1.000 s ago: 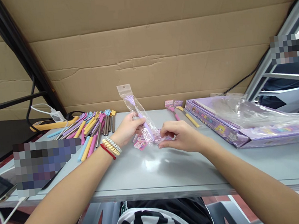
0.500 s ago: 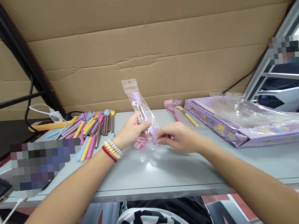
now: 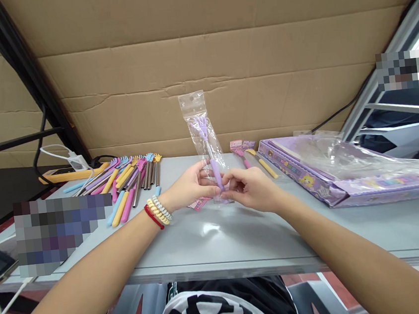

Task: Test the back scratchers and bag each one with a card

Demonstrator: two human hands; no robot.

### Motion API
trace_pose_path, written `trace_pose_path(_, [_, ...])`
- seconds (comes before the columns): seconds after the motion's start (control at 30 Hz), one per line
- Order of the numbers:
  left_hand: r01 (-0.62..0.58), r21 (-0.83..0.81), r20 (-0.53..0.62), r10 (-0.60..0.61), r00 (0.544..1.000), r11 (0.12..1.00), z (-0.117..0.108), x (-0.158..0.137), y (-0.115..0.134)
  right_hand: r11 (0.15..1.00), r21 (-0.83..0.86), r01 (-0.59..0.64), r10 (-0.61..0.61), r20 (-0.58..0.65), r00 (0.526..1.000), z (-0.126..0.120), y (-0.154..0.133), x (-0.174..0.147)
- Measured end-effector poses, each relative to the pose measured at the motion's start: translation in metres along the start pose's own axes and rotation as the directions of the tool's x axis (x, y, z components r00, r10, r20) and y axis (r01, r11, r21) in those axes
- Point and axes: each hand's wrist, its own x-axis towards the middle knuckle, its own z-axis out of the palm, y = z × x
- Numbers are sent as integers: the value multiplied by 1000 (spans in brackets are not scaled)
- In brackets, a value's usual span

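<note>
A purple back scratcher (image 3: 215, 169) with a small hand-shaped head stands nearly upright inside a clear plastic bag (image 3: 192, 105). My left hand (image 3: 193, 184) grips the bagged handle from the left, thumb across its lower part. From the other side my right hand (image 3: 250, 187) pinches the bag near the handle's lower end. Pink printed cards (image 3: 199, 204) lie on the table just behind and below my left hand, partly covered by it.
Several loose back scratchers (image 3: 126, 185) in mixed colours lie at the left. Beyond my right hand are a pink scratcher (image 3: 239, 152) and a yellow scratcher (image 3: 264, 163) with cards. A purple box (image 3: 309, 181) with clear plastic bags (image 3: 351, 152) on it stands right. A person (image 3: 402, 102) is at far right.
The bagged scratcher has risen, shifted right and turned more upright. My left hand has slid right and down along the handle, closer to my right hand.
</note>
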Motion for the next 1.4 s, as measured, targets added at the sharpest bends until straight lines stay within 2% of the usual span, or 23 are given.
trace_pose_path(0.17, [-8, 20, -13, 8, 1000, 1000, 1, 0, -1, 999, -41, 2, -6, -84, 996, -1, -1, 0])
trace_pose_path(0.57, [-16, 79, -83, 22, 996, 997, 6, 0, -1, 1000, 11, -10, 11, -86, 996, -2, -5, 2])
trace_pose_path(0.73, [-30, 65, -100, 37, 994, 997, 5, -1, 0, 989, -48, -142, 131, -173, 976, -5, -6, 3])
trace_pose_path(0.8, [-46, 58, -107, 52, 993, 997, 5, -1, 0, 974, -24, -223, 219, -117, 969, -6, -7, 4])
trace_pose_path(0.87, [-68, 49, -109, 73, 991, 996, 4, -1, -1, 961, -3, -278, 278, 6, 961, -7, -8, 4])
trace_pose_path(0.93, [-74, 47, -109, 79, 991, 996, 3, -1, -2, 961, 0, -276, 274, 121, 954, -7, -8, 4])
trace_pose_path(1.0, [-65, 51, -104, 70, 992, 997, 3, -1, -2, 974, 4, -228, 223, 181, 958, -7, -7, 4])
trace_pose_path(1.4, [37, 172, -20, -34, 999, 984, 4, 0, 1, 994, -39, -107, 110, 88, 990, -4, -4, 4])
